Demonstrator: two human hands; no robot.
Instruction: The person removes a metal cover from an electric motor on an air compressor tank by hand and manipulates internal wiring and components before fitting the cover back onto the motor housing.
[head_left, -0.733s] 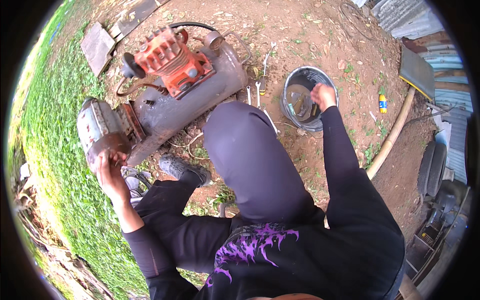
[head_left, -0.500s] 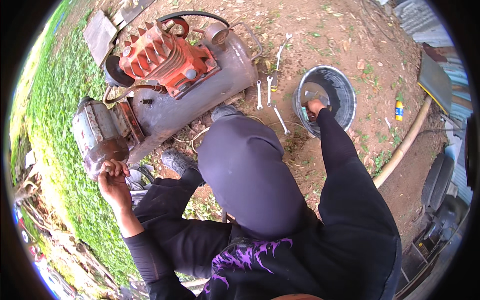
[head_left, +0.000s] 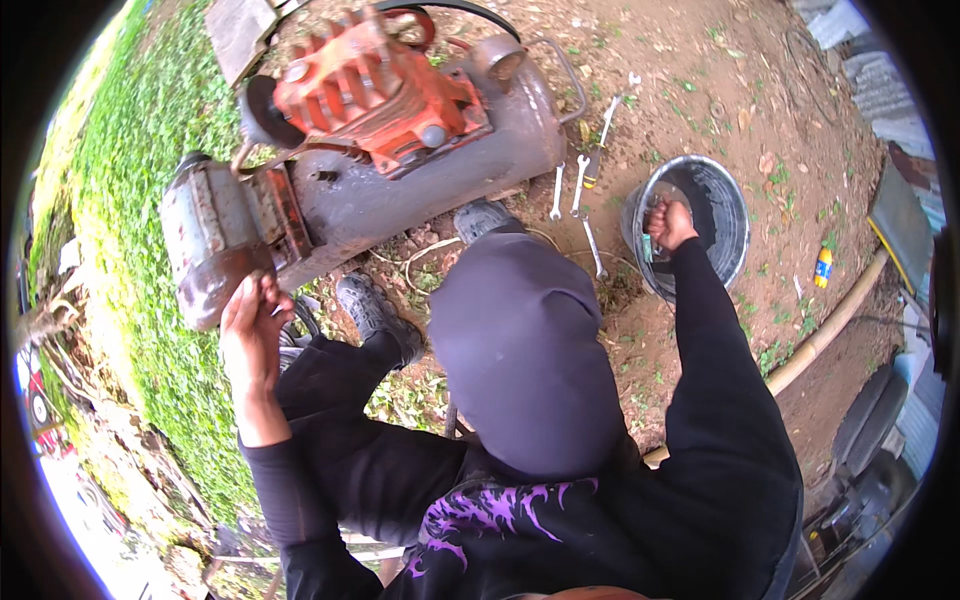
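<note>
Bucket (head_left: 725, 210) beneath right grip (head_left: 671, 222), motor (head_left: 215, 215) just beyond left grip (head_left: 252, 335).
Right curled, contents hidden; left half-bent, from here I can't tell if holding.

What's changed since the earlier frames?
The right hand moved from the right half of the bucket to its left half, fingers curled; whether its grip holds anything is unclear. The left hand stays by the motor, contact unclear. Bucket, compressor and wrenches stayed put; only the camera view shifted around them.
</note>
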